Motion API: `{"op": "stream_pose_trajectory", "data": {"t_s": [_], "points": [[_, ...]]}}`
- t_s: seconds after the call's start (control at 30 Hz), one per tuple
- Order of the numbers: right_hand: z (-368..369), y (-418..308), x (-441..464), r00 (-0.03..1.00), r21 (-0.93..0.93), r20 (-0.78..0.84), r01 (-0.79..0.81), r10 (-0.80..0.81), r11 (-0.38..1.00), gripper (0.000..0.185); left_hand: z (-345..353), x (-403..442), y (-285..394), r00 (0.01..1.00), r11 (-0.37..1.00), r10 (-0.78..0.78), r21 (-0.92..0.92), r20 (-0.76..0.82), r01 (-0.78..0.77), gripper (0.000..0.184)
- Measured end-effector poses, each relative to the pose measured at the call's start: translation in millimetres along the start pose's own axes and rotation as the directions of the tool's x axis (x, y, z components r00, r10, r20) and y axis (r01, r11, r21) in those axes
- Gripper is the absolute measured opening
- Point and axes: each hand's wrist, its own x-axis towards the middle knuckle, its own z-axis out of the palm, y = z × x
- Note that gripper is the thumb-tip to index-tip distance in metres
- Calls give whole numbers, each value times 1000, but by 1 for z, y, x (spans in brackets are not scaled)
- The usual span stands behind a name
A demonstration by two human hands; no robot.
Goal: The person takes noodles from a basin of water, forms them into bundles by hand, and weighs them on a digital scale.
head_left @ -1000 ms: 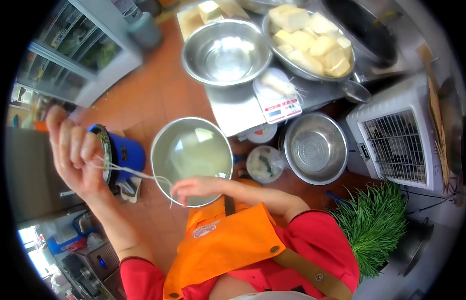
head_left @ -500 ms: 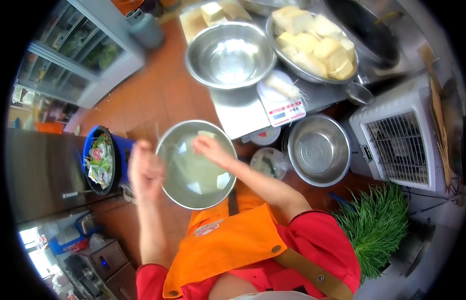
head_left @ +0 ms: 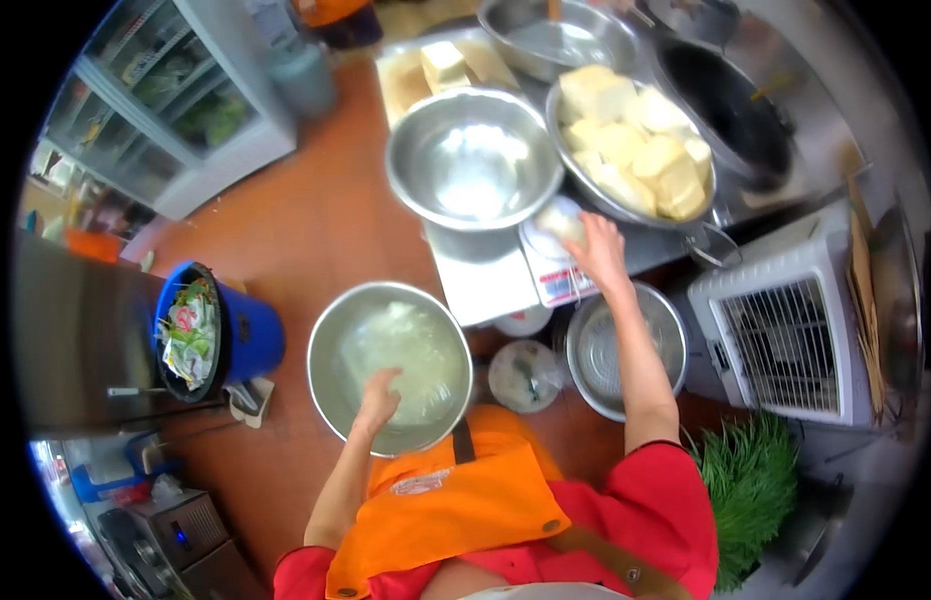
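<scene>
My left hand [head_left: 379, 400] is over the near part of a large metal bowl [head_left: 463, 385] of cloudy, rippled water, its fingers apart and nothing visible in them. A pale lump [head_left: 400, 322] shows at the far side of this water. My right hand [head_left: 600, 252] reaches to a bundle of white strings [head_left: 563, 222] on the white and red scale [head_left: 565, 284]. Its fingers are closed on the strings, and loose ends hang below them. Beside the scale stands an empty shiny metal bowl [head_left: 475, 160] on the metal table [head_left: 482, 275].
Pale yellow blocks fill a metal basin [head_left: 635, 145] at the back right. A blue waste bin [head_left: 253, 330] is at the left. An empty basin [head_left: 605, 360], a small plastic tub [head_left: 523, 375], an air cooler [head_left: 780, 310] and green stalks [head_left: 750, 490] are at the right.
My left hand, earlier raised at the left with string stretched from it, has come over the water. My right hand has moved from the water bowl to the strings on the scale. The water now ripples.
</scene>
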Motion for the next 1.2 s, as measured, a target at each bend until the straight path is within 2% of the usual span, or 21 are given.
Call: {"op": "stream_pose_trajectory", "data": {"t_s": [0.03,0.07,0.1,0.2,0.23,0.27,0.37,0.4,0.47,0.5,0.53,0.57,0.6,0.63,0.7,0.73,0.83,0.9,1.0,1.1,1.2], "points": [[9,13,13,996,-114,6,84,-84,990,60,-6,2,12,990,983,-129,-127,59,136,43],[14,15,24,995,-177,77,72,-59,982,69,-9,4,25,966,933,-238,-253,105,257,41],[15,15,35,978,-205,207,16,27,979,75,-1,7,17,978,948,-193,-243,74,206,40],[24,14,46,905,-278,395,-47,159,959,67,10,9,17,990,951,-128,-276,61,140,37],[25,22,41,934,-156,348,-24,78,987,62,7,7,25,989,938,-124,-316,74,142,36],[27,21,40,946,-111,318,-31,65,993,57,4,3,29,988,922,-121,-358,99,149,35],[35,27,45,952,-103,294,-55,83,993,51,-1,-3,40,969,898,-166,-378,183,225,35],[38,33,43,949,-102,299,-72,99,992,50,3,0,34,974,911,-166,-354,157,212,35],[53,61,41,972,-68,234,37,-20,997,47,28,-3,13,969,930,-167,-297,181,215,34],[59,75,43,969,17,237,70,-72,997,48,29,-8,11,982,922,-114,-352,153,162,34],[52,76,38,965,87,250,63,-83,994,46,23,-11,12,988,905,-69,-409,135,119,34],[29,59,33,957,180,276,43,-93,983,44,21,-14,15,989,829,-70,-544,132,131,36],[5,43,26,949,262,301,16,-97,965,42,-6,-10,38,970,884,-90,-431,228,183,39],[-18,25,18,937,342,330,-8,-112,940,40,-3,-2,32,967,854,-41,-494,252,165,42],[-61,-14,9,923,339,366,-11,-121,941,42,-26,10,56,956,822,16,-548,292,154,51],[-82,-38,5,908,309,407,-36,-98,951,42,-37,16,69,966,834,63,-544,252,88,60],[-114,-79,-5,870,372,465,-25,-163,928,46,-70,39,119,963,861,247,-480,104,-169,86],[-127,-107,-14,832,437,520,-67,-192,897,48,-90,48,155,931,852,364,-398,-16,-340,94],[-127,-141,-30,748,573,596,-141,-293,808,52,-110,49,202,892,720,451,-582,-21,-378,99],[-113,-168,-46,662,626,670,-260,-337,735,57,-87,68,194,812,610,572,-721,116,-327,100],[-89,-181,-57,623,685,690,-401,-368,608,59,-76,38,195,824,242,557,-969,101,-44,94]]}}
